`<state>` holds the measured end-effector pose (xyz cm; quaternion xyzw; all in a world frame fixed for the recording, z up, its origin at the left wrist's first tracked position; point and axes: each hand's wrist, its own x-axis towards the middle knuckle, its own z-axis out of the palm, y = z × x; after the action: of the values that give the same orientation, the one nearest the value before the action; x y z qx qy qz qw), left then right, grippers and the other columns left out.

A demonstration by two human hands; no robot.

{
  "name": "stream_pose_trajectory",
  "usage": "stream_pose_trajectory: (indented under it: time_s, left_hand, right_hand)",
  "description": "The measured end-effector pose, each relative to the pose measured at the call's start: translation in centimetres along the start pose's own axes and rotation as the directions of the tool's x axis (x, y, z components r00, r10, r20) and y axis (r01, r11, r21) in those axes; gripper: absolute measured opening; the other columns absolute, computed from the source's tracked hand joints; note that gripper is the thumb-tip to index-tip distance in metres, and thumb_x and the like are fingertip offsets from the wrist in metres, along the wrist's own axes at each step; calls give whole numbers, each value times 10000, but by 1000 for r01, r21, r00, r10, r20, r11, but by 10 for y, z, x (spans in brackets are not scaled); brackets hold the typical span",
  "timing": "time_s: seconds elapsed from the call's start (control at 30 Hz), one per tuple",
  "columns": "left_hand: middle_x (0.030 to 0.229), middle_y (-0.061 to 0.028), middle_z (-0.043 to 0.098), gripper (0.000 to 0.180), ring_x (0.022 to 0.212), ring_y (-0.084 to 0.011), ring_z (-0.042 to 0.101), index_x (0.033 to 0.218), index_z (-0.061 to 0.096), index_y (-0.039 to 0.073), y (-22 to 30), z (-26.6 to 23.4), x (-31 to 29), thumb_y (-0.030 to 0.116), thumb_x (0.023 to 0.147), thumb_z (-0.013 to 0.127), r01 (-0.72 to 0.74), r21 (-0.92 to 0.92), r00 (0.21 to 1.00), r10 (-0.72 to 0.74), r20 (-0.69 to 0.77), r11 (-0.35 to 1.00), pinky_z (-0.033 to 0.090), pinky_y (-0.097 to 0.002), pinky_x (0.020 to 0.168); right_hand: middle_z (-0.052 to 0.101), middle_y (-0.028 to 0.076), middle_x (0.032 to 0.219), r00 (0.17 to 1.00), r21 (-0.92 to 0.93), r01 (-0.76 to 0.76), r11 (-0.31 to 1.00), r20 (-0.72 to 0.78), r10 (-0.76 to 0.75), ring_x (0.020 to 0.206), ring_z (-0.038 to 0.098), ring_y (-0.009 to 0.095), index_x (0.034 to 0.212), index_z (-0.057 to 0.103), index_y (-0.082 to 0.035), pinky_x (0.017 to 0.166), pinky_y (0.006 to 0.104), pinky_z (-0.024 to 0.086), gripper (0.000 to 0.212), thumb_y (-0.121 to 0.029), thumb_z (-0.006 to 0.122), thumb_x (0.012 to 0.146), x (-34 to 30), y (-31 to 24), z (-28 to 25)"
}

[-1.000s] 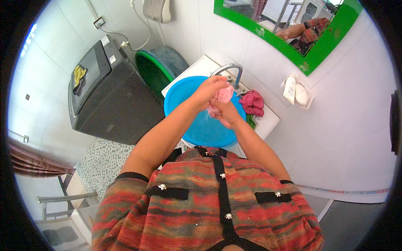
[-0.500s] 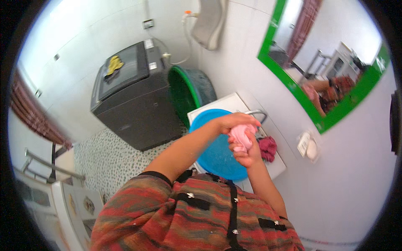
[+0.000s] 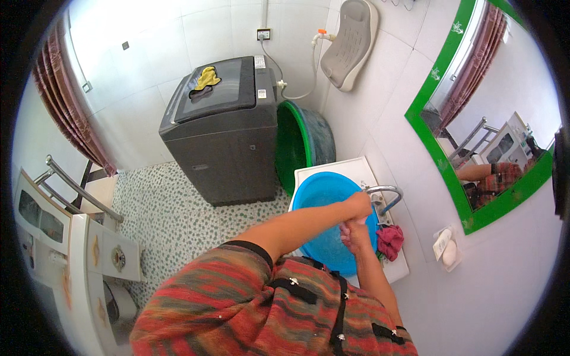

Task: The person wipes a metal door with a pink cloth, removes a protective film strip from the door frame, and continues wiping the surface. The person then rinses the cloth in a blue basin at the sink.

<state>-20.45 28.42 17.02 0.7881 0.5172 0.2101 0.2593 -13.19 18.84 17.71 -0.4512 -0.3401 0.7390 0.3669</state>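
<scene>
Over the blue basin [image 3: 317, 202], my two hands are closed round a small pink cloth [image 3: 358, 221], one fist close above the other. My left hand [image 3: 358, 205] grips its upper part, near the curved metal tap [image 3: 389, 189]. Below it, my right hand [image 3: 356, 236] is wrapped round the lower part. Only a little of the cloth shows between the fists; the rest is hidden by my fingers. A crumpled dark pink cloth [image 3: 390, 242] lies on the white sink top [image 3: 347, 168], just right of the basin.
A dark washing machine [image 3: 228, 142] stands at the far left with a yellow cloth [image 3: 207, 78] on its lid. A large green tub [image 3: 306, 133] leans between it and the wall. On the right wall are a green-framed mirror [image 3: 442, 166] and a soap holder [image 3: 448, 249].
My left hand, before laid over the cloth with fingers stretched, is now closed round it. Both fists are pressed closer, and less pink shows. The whole view has shifted.
</scene>
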Motion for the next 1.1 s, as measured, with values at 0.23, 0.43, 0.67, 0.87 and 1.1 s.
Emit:
stream_pose_trajectory:
  time_s: [0.23, 0.43, 0.67, 0.87, 1.1]
  left_hand:
    - [861, -229, 625, 196, 772, -386, 615, 769, 646, 8, -8, 23, -20, 162, 705, 544, 238, 63, 970, -241, 46, 969, 498, -466, 709]
    - [890, -205, 626, 309, 846, -355, 606, 854, 623, 32, 21, 1, -27, 327, 782, 562, 164, 9, 986, -164, -3, 986, 482, -463, 740]
    - [1003, -127, 592, 676, 819, -249, 590, 1128, 501, 47, 51, -82, 1, 643, 819, 425, 307, -921, 942, 62, 330, 238, 472, -406, 769]
    - [994, -155, 580, 675, 910, -279, 594, 1251, 421, 44, 104, -97, -28, 590, 855, 401, 401, -888, 773, 604, 195, -226, 479, -423, 808]
    - [789, -91, 604, 407, 715, -187, 622, 1135, 516, -3, 123, -140, -39, 249, 824, 593, 101, -991, 736, 663, 137, 91, 524, -308, 605]
  right_hand:
    - [440, -16, 554, 965, -329, -72, 942, -261, -18, 402, 397, 96, 874, 464, -139, 342, 228, 271, 225, -291, 616, 805, 33, 48, -22]
    - [495, 13, 636, 942, -214, 283, 935, -121, -313, 435, 416, 90, 938, 469, -128, 351, 203, 295, 290, -354, 609, 822, 16, 36, -24]
    - [469, 48, 758, 911, 720, -250, 647, 402, -95, 546, 427, 86, 1005, 450, -56, 349, 191, 255, 428, -448, 511, 843, -49, -54, -20]
    - [440, 33, 746, 721, 767, -333, 548, 582, -376, 537, 409, 71, 1098, 388, -2, 416, 198, 283, 532, -452, 500, 838, -90, -80, 19]
    - [427, 52, 768, 737, 722, -241, 648, 571, -362, 568, 401, 79, 1206, 353, -1, 423, 180, 291, 569, -335, 603, 819, -105, -90, 27]
